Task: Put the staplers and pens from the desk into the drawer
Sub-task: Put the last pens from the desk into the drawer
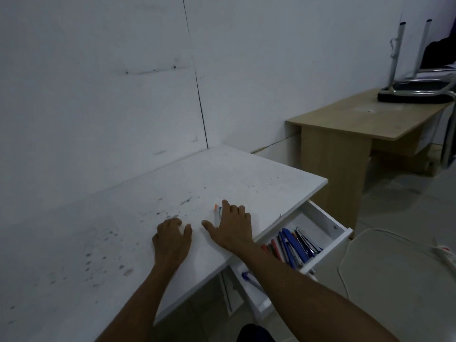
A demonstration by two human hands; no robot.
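Observation:
A white pen with an orange tip (217,214) lies on the white desk (138,213). My right hand (232,228) lies flat over it with fingers spread, and the pen shows past the index finger. My left hand (172,239) rests on the desk to the left, fingers curled, nothing in it. Below the desk's right edge an open white drawer (328,219) holds blue staplers (294,245), red and blue pens (275,248) and a purple pen (248,276) nearer me.
A wooden desk (365,119) stands at the right against the wall, with an upturned stool (417,92) on it. A white chair seat (399,267) and a white cable (345,280) are right of the drawer. The wall runs behind the white desk.

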